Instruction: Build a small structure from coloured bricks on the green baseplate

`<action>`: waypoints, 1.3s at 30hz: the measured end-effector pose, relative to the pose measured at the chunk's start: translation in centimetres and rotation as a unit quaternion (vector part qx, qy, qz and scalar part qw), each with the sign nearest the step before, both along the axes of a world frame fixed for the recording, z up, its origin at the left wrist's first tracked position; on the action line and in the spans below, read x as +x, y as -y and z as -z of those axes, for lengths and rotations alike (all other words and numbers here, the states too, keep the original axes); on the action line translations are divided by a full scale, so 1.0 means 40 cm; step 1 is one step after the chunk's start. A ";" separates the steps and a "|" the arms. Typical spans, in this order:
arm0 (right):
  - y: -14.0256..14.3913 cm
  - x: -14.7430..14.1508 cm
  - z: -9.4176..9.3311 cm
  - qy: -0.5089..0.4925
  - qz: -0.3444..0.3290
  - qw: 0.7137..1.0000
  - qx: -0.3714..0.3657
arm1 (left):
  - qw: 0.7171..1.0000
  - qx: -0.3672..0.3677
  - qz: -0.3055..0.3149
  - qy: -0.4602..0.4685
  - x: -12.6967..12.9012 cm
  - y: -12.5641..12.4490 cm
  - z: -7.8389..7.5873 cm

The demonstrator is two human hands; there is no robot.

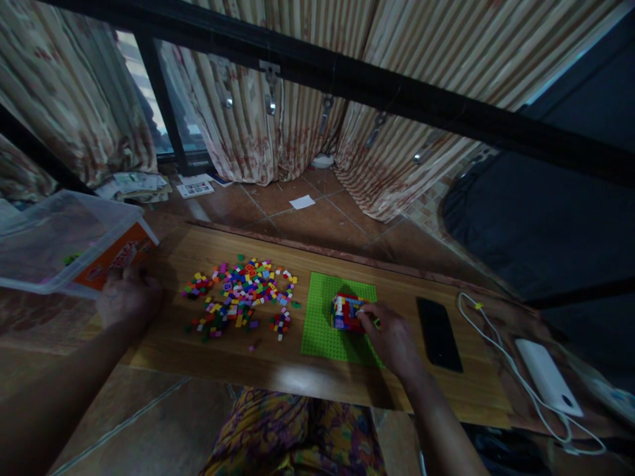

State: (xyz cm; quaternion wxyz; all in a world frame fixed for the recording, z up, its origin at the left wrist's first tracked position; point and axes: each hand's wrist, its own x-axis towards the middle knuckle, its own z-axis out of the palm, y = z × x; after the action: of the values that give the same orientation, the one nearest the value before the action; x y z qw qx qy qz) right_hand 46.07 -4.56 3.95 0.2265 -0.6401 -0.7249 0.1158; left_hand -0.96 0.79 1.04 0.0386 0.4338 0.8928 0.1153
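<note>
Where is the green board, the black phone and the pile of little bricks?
green board (322, 324), head view, bare left part.
black phone (439, 332), head view, middle of screen.
pile of little bricks (241, 291), head view, middle of pile.

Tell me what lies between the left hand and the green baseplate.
In the head view, a scattered pile of small colourful bricks lies on the wooden board between left hand and green baseplate.

My surface is wood with a smooth, slightly shiny finish and visible grain. The green baseplate is studded matt plastic, and the bricks beside it are glossy plastic. The phone looks like smooth dark glass. The bin is clear plastic. The curtains are striped cloth, the floor smooth tile.
</note>
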 end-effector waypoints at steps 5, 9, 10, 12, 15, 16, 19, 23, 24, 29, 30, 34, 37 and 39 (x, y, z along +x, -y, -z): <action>-0.013 -0.015 0.010 -0.021 -0.003 1.000 -0.002 | 1.000 0.000 -0.002 0.000 0.004 0.001 -0.004; -0.012 -0.024 0.031 -0.068 -0.017 0.997 0.012 | 1.000 0.001 0.002 -0.005 -0.001 0.002 0.002; -0.011 -0.024 0.035 -0.073 -0.018 0.997 0.015 | 1.000 0.001 0.000 -0.005 -0.002 0.002 0.004; -0.008 -0.021 0.038 -0.070 -0.019 0.997 0.018 | 1.000 0.001 -0.003 -0.004 -0.003 0.002 0.006; -0.008 -0.012 0.034 -0.049 -0.016 0.998 0.028 | 1.000 0.002 0.000 0.000 0.002 0.003 0.001; -0.009 -0.008 0.032 -0.039 -0.015 0.999 0.030 | 1.000 0.002 0.000 0.003 0.005 0.003 -0.002; -0.013 0.001 0.028 -0.013 -0.016 0.999 0.033 | 1.000 0.003 -0.008 0.009 0.011 0.003 -0.008; -0.018 0.005 0.033 0.002 -0.033 0.999 0.032 | 1.000 0.000 -0.003 0.001 0.008 0.002 -0.007; -0.019 0.005 0.034 0.004 -0.036 0.999 0.034 | 1.000 -0.001 0.001 -0.003 0.007 0.002 -0.005; -0.022 -0.005 0.029 0.013 -0.027 0.999 0.037 | 1.000 -0.004 0.001 -0.009 -0.001 0.001 0.001; -0.021 -0.008 0.027 0.010 -0.018 0.999 0.034 | 1.000 -0.005 0.001 -0.008 -0.001 0.001 0.001; -0.017 -0.025 0.022 -0.010 0.045 0.999 0.006 | 1.000 -0.003 0.002 -0.010 0.002 0.001 0.000; -0.015 -0.041 0.024 -0.033 0.082 0.996 -0.022 | 1.000 -0.002 0.000 -0.013 0.005 0.003 -0.002; -0.017 -0.051 0.024 -0.044 0.097 0.994 -0.033 | 1.000 0.000 0.001 -0.012 0.005 0.004 -0.003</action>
State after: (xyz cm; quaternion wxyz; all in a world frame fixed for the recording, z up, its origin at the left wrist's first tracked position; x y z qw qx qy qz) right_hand 44.01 -3.89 2.98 0.2472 -0.7086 -0.6446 0.1455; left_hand -0.75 0.64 1.18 0.0277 0.4357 0.8929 0.1104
